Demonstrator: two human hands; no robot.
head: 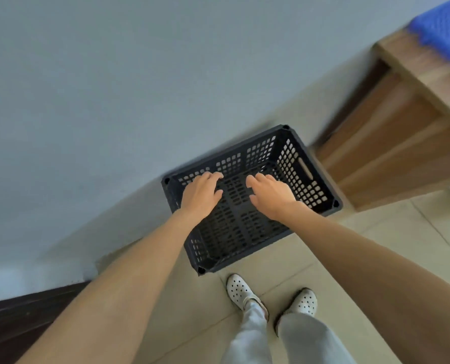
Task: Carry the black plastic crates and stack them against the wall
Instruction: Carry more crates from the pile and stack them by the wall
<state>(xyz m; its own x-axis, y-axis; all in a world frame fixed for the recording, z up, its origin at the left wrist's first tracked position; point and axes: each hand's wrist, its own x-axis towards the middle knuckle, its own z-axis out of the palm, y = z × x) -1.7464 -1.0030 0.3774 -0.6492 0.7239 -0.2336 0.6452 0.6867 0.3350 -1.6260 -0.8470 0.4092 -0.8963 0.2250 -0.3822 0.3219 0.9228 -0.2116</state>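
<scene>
One black plastic crate (292, 164) with perforated walls and floor stands on the tiled floor, its long side close against the grey-blue wall (113, 88). Nothing lies inside it. My left hand (201, 195) hovers over the crate's left half with fingers spread and holds nothing. My right hand (270, 197) hangs over the middle-right part, fingers also apart and empty. Whether the hands touch the crate I cannot tell. No other crate is in view.
A wooden bench or table (402, 127) stands right of the crate against the wall, with a blue ridged mat (444, 30) on top. Dark wood (16, 321) shows at lower left. My feet in white perforated clogs (238, 290) stand on the beige tiles just behind the crate.
</scene>
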